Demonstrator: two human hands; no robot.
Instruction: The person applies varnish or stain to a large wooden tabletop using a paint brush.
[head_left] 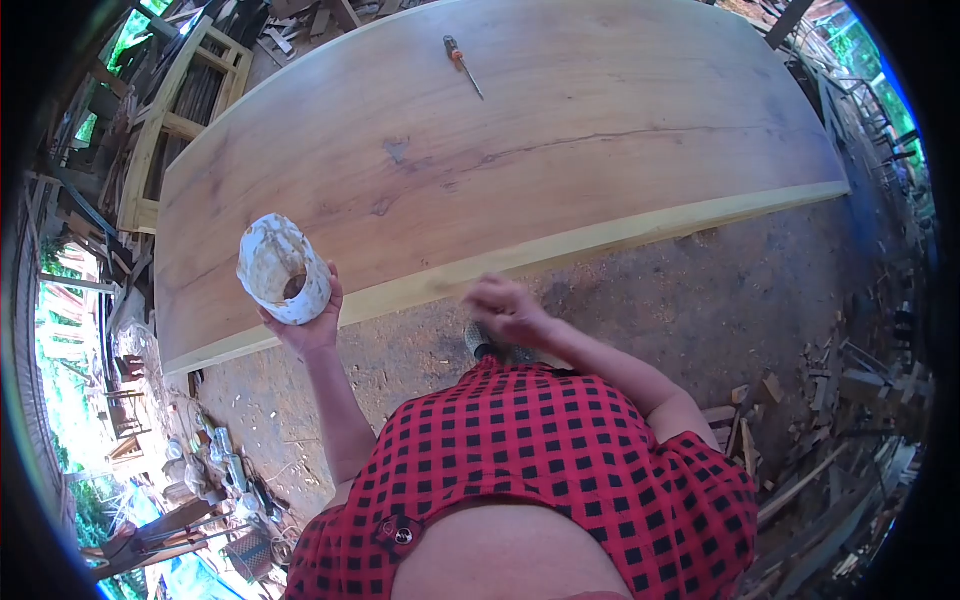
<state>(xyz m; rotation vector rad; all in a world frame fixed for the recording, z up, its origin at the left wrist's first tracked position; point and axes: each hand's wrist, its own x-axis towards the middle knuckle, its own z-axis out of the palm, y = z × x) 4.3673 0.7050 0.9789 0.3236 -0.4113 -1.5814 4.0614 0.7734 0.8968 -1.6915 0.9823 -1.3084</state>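
My left hand point(318, 325) is wrapped round a white plastic container point(318, 290) with a rough-cut rim, tilted so its mouth faces me. Brownish stains coat its inside, and a small dark patch shows at the bottom. It is held above the left part of a large wooden slab point(560, 90). My right hand point(507, 310) is closed, with curled fingers, just in front of the slab's near edge. Motion blurs it a little, and whatever its fingers may hold cannot be made out. A screwdriver point(457, 58) with a dark and orange handle lies on the far part of the slab.
A wooden frame point(150, 150) leans beyond the slab's left end. Tools and cans point(215, 465) clutter the ground at lower left. Scrap wood point(765, 390) is piled on the right. The dirt floor point(690, 290) is strewn with wood shavings.
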